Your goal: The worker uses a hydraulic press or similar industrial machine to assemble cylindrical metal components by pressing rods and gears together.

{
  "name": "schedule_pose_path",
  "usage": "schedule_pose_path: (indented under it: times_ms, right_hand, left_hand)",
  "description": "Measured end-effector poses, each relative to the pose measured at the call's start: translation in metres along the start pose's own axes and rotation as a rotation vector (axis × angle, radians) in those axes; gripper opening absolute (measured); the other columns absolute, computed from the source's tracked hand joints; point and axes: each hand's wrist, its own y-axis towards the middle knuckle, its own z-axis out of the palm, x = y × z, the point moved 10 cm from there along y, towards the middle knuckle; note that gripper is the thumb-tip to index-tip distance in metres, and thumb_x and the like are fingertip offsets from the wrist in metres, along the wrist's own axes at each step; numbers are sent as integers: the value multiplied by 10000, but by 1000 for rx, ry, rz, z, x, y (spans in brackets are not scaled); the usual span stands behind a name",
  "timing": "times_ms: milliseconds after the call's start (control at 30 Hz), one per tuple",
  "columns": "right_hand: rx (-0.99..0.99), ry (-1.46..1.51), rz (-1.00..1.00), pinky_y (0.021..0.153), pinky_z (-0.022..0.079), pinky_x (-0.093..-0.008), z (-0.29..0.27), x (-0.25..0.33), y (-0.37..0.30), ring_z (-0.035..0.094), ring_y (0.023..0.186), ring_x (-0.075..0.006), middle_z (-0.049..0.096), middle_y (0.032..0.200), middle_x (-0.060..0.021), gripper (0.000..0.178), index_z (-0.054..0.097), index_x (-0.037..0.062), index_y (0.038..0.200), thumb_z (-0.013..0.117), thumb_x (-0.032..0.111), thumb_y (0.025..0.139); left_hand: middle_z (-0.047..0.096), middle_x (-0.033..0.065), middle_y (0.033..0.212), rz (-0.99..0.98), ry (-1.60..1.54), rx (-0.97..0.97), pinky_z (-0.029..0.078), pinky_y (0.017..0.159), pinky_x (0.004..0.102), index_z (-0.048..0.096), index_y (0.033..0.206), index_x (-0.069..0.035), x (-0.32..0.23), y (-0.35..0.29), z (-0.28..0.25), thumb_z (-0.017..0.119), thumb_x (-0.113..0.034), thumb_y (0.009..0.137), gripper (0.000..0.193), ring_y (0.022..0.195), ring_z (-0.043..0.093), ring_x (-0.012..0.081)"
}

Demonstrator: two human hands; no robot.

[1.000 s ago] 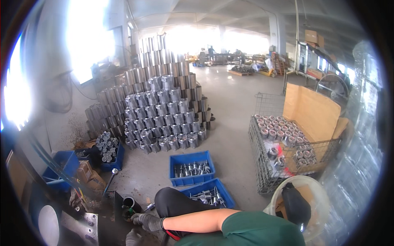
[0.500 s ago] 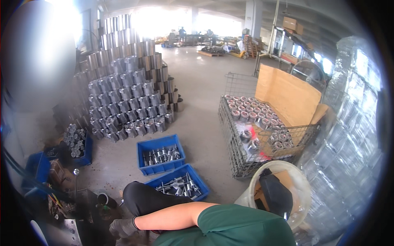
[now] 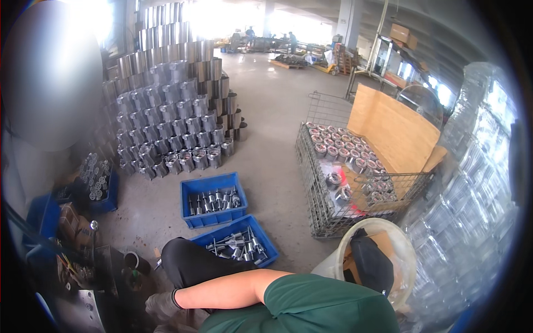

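Observation:
My right hand (image 3: pixel 161 305), in a grey knit glove, is low at the left, beside the dark metal machine (image 3: pixel 91 311). Its fingers look curled, but whatever they may hold is hidden. My bare forearm crosses in front of my black-trousered knee (image 3: pixel 191 261). I cannot make out my left hand. A short dark tube (image 3: pixel 133 261) stands just beyond the glove. Past my knee, a blue crate (image 3: pixel 272 247) holds metal shafts with thick cylindrical bodies; a second blue crate (image 3: pixel 214 221) behind it holds similar parts standing up.
Shiny metal cylinders (image 3: pixel 166 127) are stacked high at the back left. A wire cage (image 3: pixel 319 219) of round metal parts and a cardboard sheet (image 3: pixel 391 122) stands right of the aisle. Near me is a pale bin (image 3: pixel 412 261); plastic-wrapped goods (image 3: pixel 466 205) line the right. Two people work far off.
The view has shifted slightly, so the crates and cylinder stack sit a little higher and further left. My gloved hand stays beside the machine.

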Motion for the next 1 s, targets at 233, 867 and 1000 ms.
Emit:
schedule_pose_path:
  times_ms: [233,867,1000]
  right_hand:
    - [310,-181,152,805,565,-486,22,-3,-2,706,922,-400,729,927,-200,349,745,31,994,691,254,731]
    - [570,-207,120,836,545,-500,28,-7,-52,694,926,-420,717,911,-224,361,746,40,973,651,368,857]
    - [668,-250,87,898,530,-502,26,2,-54,688,987,-413,721,1008,-234,393,727,25,1058,634,371,896]
  left_hand:
    - [684,145,775,46,232,5,529,597,421,663,1034,-53,2,-15,-7,669,-141,778,271,653,672,282]
    - [729,158,1122,-42,754,259,528,889,446,744,1079,-87,-79,-53,10,714,-363,792,399,1051,683,353]
    - [729,196,1056,-70,744,162,531,873,472,742,1073,-75,-104,-67,-2,693,-306,788,370,1017,691,382]
